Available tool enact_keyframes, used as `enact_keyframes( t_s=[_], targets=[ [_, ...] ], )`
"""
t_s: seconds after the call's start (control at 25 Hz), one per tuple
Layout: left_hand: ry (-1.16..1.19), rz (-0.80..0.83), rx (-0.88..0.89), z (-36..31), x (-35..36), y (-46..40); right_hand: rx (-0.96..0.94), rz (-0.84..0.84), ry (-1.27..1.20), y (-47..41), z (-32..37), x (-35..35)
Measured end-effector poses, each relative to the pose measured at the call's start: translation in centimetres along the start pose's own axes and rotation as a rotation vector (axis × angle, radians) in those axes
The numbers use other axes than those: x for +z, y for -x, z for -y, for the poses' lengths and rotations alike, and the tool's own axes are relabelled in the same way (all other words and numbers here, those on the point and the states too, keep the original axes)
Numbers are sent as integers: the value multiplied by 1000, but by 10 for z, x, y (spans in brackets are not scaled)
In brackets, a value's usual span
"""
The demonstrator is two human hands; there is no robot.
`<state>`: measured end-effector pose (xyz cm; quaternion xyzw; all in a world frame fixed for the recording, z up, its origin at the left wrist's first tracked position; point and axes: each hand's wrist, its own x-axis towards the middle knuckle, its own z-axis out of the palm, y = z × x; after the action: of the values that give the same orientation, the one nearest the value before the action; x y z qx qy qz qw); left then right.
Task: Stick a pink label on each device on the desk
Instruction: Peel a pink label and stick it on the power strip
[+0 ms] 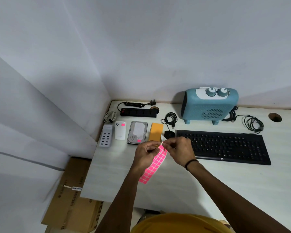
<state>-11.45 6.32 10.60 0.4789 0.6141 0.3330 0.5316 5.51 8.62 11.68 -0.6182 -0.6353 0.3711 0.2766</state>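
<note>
My left hand (145,154) holds a strip of pink labels (154,165) above the desk's front middle. My right hand (178,149) pinches the strip's top end, where the white backing peels up. A pink label shows on the white device (120,132) and another on the hard drive (137,134). I see no label on the grey USB charger (105,137), the orange device (156,132), the black mouse (169,134), the black keyboard (225,146), the power strip (139,112) or the teal heater (210,105).
The white desk (208,182) stands in a wall corner. Coiled cables (252,122) lie behind the keyboard and another coil (170,118) lies beside the heater. A cable hole (275,117) is at the far right. Cardboard boxes (72,199) stand on the floor to the left.
</note>
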Motion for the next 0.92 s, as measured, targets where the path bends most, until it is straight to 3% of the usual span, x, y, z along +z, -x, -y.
enact_keyframes(
  t_s=[0.08,0.2,0.32,0.48,0.92],
  targets=[
    [23,-12,-22,4,-2,0,86,0,-130,0,-4,5],
    [95,-88,-199,23,-1,-4,374,-30,-522,1,-10,10],
    [105,-94,-393,54,6,-6,534,29,-541,7,-22,17],
    [-2,-99,-525,86,15,-4,694,121,-585,13,-32,34],
    [-411,-166,-519,115,-18,-15,787,197,-669,-16,-35,71]
  ],
)
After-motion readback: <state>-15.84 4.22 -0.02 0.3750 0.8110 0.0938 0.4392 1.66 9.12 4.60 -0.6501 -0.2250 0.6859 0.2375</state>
